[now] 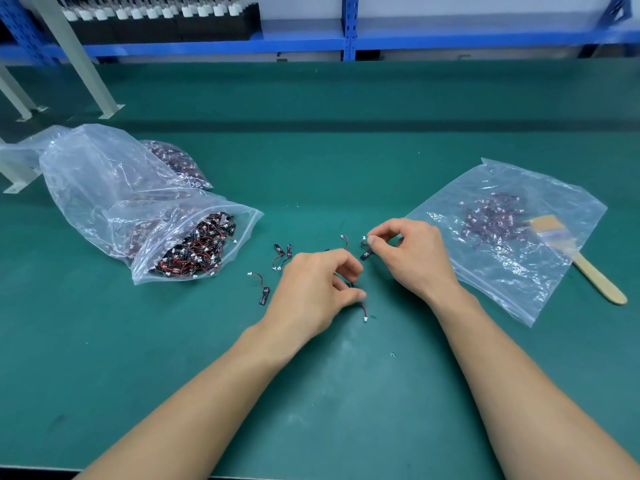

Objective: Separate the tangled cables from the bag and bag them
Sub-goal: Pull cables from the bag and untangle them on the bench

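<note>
Small cables with red and black wires, a white plug and a black tab lie loose on the green mat. My left hand (317,289) pinches one cable (363,311) whose white plug hangs below the fingers. My right hand (412,256) pinches another cable (365,249) near its black tab. Several loose cables (282,254) lie left of my hands, one more cable (261,289) nearer me. An open clear bag (194,244) full of tangled cables lies at the left. A flat clear bag (502,233) at the right holds a small heap of cables.
A larger clear bag (100,174) with more cable packs sits behind the open bag. A wooden-handled brush (575,258) lies partly on the right bag. Grey frame legs (86,64) stand at the back left, blue shelving (348,29) behind the bench.
</note>
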Available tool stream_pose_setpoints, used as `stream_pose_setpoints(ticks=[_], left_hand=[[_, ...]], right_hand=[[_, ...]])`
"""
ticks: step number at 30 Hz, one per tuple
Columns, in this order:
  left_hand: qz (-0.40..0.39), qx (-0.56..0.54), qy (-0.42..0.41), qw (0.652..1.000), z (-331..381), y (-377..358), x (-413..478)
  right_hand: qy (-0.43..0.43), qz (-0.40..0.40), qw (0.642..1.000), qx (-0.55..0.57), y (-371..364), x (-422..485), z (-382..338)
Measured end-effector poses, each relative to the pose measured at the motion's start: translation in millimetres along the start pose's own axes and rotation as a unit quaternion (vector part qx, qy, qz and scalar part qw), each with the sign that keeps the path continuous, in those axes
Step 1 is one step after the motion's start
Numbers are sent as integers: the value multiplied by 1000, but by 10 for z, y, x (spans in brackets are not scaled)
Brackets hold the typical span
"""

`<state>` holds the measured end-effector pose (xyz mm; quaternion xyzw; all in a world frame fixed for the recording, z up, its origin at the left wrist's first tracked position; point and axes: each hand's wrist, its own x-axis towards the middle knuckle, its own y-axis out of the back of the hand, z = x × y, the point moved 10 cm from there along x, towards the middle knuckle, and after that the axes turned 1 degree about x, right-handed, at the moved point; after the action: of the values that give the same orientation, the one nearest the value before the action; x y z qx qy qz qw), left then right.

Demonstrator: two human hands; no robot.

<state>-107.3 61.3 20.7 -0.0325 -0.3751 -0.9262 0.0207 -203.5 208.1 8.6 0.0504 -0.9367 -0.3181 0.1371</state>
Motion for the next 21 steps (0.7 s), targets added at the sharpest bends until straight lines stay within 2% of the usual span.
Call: stream_pose_setpoints(ticks=[6,11,17,21], left_hand=[[-24,57,-36,997,26,-62,17],[-7,56,-64,996,52,-20,-1],[81,40,-103,991,85,358,-41],[154,22,-83,984,-64,726,-34]], right_hand=[[1,2,1000,-2,-8,4,-3],[3,-2,1000,-4,-14,0,-2],[2,-1,1000,-2,-20,-2,1],[0,-2,1000,-3,-32,1,15]])
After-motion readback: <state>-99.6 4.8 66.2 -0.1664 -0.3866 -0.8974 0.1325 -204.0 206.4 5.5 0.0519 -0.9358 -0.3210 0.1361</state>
